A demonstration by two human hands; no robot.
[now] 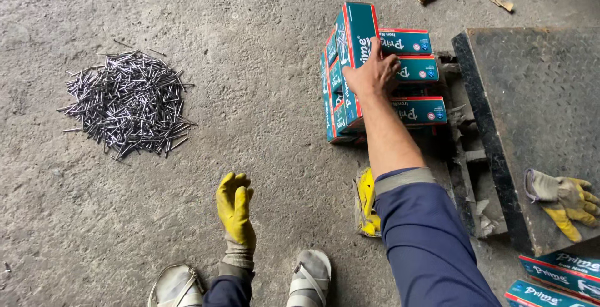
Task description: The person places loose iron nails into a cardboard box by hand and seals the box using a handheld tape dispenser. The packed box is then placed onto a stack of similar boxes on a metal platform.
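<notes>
Two hands in view. Right hand, bare, fingers spread over the top edge of a teal carton standing upright against a stack of like cartons on the concrete floor; grasp apparently being taken, carton not lifted. Left hand, yellow-gloved, open and empty, low near the sandalled feet. Loose nail heap well apart to the left. Spare glove on dark steel plate. Next move, by judgement: firmer grip before lifting the upright carton clear.
</notes>
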